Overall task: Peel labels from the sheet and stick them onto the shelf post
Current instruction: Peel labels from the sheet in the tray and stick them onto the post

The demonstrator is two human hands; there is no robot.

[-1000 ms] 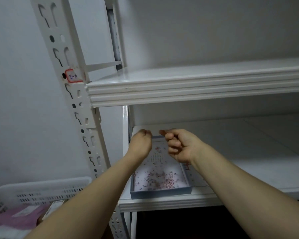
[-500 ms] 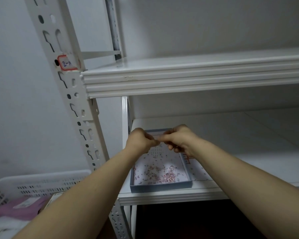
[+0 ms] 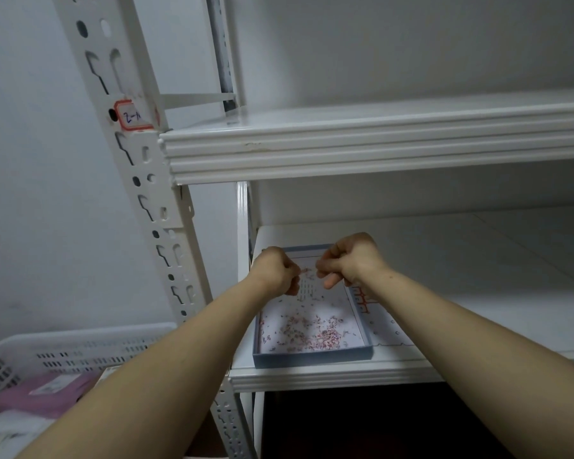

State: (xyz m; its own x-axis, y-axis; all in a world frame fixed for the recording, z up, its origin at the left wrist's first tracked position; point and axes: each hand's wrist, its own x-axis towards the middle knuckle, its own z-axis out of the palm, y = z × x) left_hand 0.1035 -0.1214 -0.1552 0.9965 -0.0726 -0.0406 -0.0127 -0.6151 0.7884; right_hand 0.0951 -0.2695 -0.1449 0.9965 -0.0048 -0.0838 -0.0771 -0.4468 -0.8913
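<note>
My left hand (image 3: 274,271) and my right hand (image 3: 352,260) are held close together above a shallow blue box (image 3: 312,357) on the lower shelf. Between their fingertips is a small red-edged scrap of label (image 3: 307,270); the left fingers pinch it, and the right fingers are closed right beside it. The white slotted shelf post (image 3: 161,207) rises at the left. A red-bordered label (image 3: 133,115) with handwriting is stuck on it just above the upper shelf. A label sheet (image 3: 386,326) with red outlines lies right of the box, partly under my right forearm.
The box floor is strewn with several small red paper scraps (image 3: 312,329). The upper shelf (image 3: 378,144) juts out overhead. A white perforated basket (image 3: 63,356) with pink and white packets sits at the lower left. A white wall lies behind the post.
My hands came together from slightly apart, then parted a little with a small red-edged scrap showing between the fingertips. The view shifted a little.
</note>
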